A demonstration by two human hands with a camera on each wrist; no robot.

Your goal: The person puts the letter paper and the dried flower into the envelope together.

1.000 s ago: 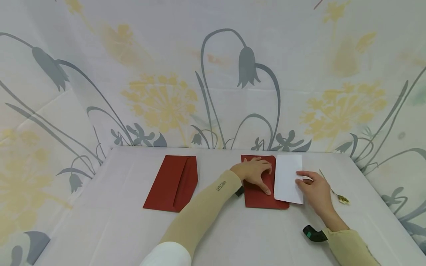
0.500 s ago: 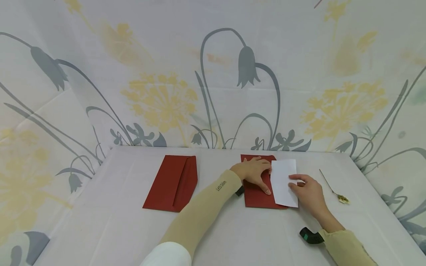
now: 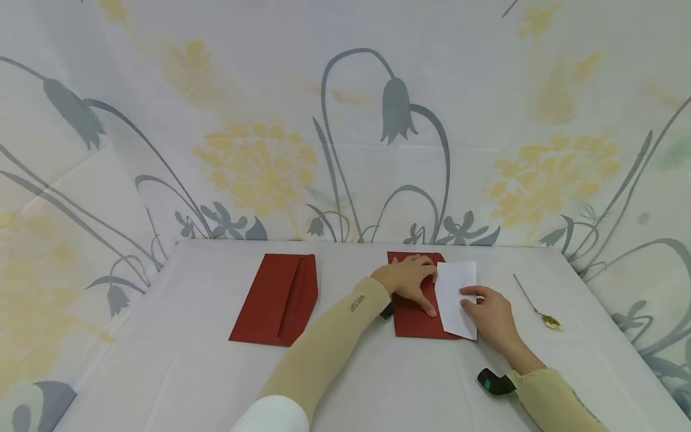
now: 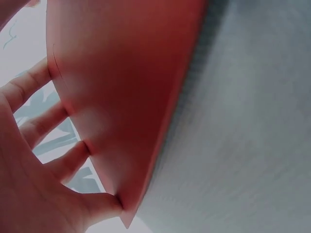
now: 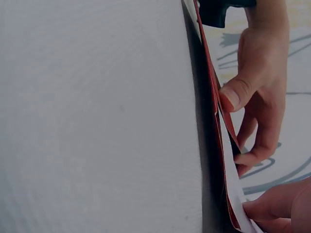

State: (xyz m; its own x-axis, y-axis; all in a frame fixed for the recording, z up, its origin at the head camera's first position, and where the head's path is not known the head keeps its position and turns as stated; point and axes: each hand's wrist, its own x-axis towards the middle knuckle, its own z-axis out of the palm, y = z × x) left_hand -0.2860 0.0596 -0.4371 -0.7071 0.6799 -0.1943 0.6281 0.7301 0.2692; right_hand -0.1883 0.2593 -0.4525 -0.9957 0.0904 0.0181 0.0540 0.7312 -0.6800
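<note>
A red envelope (image 3: 418,324) lies on the table under my left hand (image 3: 410,281). The fingertips (image 4: 80,148) of this hand are spread and press on the envelope's surface, as the left wrist view shows. My right hand (image 3: 492,315) pinches a white card (image 3: 456,297) by its right edge, between thumb and fingers. The card overlaps the envelope's right side. Seen edge-on in the right wrist view, the white card (image 5: 232,174) stands between the envelope's red layers, and the left thumb (image 5: 233,97) rests at the upper layer's edge.
A second red envelope (image 3: 267,300) with its flap to the right lies on the left of the white-covered table (image 3: 178,372). To the right lies a dried flower (image 3: 550,321) on a thin stem. A flower-printed cloth (image 3: 345,120) hangs behind the table.
My right hand has moved the white card left and slightly toward me, so it overlaps the envelope more. My left hand has stayed in place on the envelope.
</note>
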